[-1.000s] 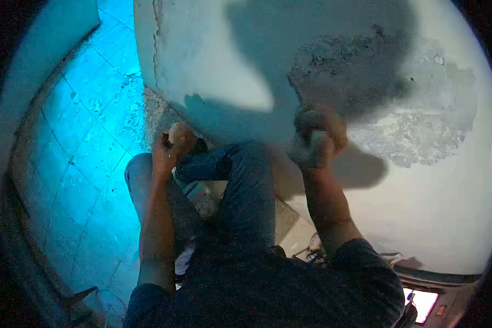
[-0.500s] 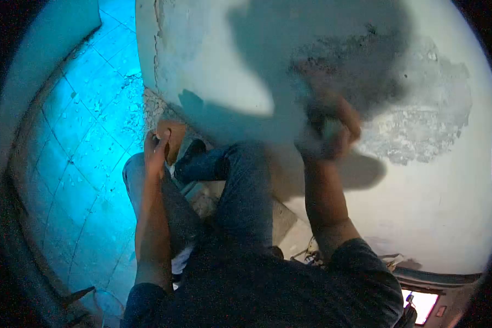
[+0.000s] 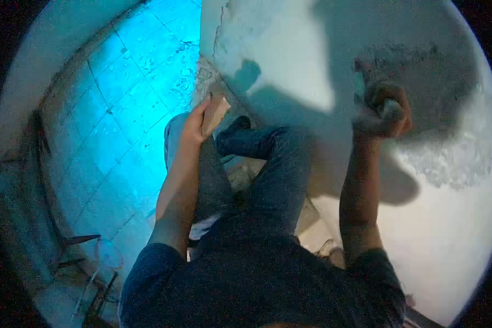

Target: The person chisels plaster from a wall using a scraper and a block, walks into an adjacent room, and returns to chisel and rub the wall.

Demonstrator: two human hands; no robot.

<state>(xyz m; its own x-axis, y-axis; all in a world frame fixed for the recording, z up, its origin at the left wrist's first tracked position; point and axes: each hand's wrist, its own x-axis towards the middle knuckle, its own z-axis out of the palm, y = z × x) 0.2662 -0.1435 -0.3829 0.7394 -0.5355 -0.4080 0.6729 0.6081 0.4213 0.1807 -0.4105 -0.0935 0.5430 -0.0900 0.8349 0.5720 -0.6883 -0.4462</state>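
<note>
My right hand (image 3: 387, 112) is closed around the pale handle of what looks like a putty knife (image 3: 359, 85), held up at the wall. Its blade is blurred and in shadow, so I cannot tell whether it touches the surface. Just beyond it lies a rough dark grey patch (image 3: 404, 60) on the white wall (image 3: 421, 235). Lower and to the left, my left hand (image 3: 194, 123) grips a tan, flat block (image 3: 217, 117) with a pale edge, above my knee. What the block is made of does not show.
Blue-lit floor tiles (image 3: 115, 126) with scattered flakes run along the left. Crumbled debris (image 3: 206, 76) lies at the foot of the wall corner. My bent legs (image 3: 281, 169) are between my arms. A dark leg-like piece (image 3: 82, 239) juts out at lower left.
The view has swung, shifting both hands rightward and up in the picture. The block in my left hand has turned, showing its pale edge. My right hand keeps its grip near the grey patch.
</note>
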